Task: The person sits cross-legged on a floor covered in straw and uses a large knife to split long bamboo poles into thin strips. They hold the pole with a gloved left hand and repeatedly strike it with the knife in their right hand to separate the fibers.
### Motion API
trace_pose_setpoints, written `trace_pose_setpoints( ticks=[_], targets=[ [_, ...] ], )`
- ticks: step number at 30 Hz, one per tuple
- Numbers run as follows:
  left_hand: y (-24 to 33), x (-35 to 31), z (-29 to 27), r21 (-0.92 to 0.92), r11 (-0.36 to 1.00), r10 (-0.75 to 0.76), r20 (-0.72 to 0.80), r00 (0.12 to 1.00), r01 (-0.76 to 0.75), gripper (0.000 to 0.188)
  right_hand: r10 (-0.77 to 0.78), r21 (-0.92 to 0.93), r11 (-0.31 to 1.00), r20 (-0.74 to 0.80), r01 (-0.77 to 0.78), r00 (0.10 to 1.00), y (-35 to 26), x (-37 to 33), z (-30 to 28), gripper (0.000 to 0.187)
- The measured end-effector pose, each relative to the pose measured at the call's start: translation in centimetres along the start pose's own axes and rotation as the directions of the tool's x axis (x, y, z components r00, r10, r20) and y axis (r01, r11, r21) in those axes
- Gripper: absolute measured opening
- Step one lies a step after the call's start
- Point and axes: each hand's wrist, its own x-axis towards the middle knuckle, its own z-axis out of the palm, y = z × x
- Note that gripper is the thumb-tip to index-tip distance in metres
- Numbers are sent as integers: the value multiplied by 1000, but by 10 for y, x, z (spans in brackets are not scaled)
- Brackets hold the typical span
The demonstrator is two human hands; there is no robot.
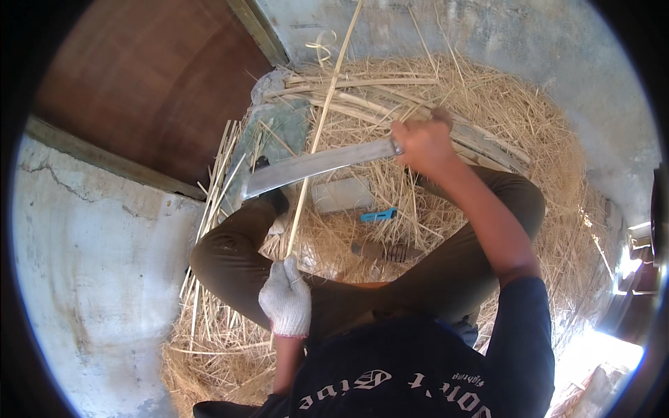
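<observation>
My left hand point(286, 298), in a white knitted glove, is closed on the near end of a long pale bamboo strip point(322, 125). The strip slants up and away past the top of the view. My bare right hand point(425, 143) grips the handle of a machete point(320, 166), whose broad grey blade points left. The blade crosses the strip about midway between my left hand and the heap beyond. Whether it touches the strip, I cannot tell.
Between my bent legs lie a grey block point(341, 195), a blue plastic-looking piece point(378, 215) and a dark ribbed cylinder point(387, 251). Split strips point(390, 104) rest on heaped shavings point(550, 132) ahead. Walls point(90, 265) and a brown door-like panel point(153, 90) stand close by.
</observation>
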Motion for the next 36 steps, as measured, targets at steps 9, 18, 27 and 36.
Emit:
trace_pose_setpoints(
  ticks=[9,18,27,36],
  targets=[
    [-2,-39,-24,-56,992,-106,129,986,114,31,-15,-3,1000,16,15,1000,9,-18,-7,20],
    [-27,-73,-37,107,975,-208,132,969,195,36,139,22,990,81,-141,987,11,1,-9,16],
    [-50,-96,-51,78,987,-148,144,978,138,33,221,-14,975,95,-221,971,22,1,-14,19],
    [-51,-96,-80,18,996,-89,263,961,87,34,667,38,744,-10,-667,745,80,4,-17,26]
  ],
)
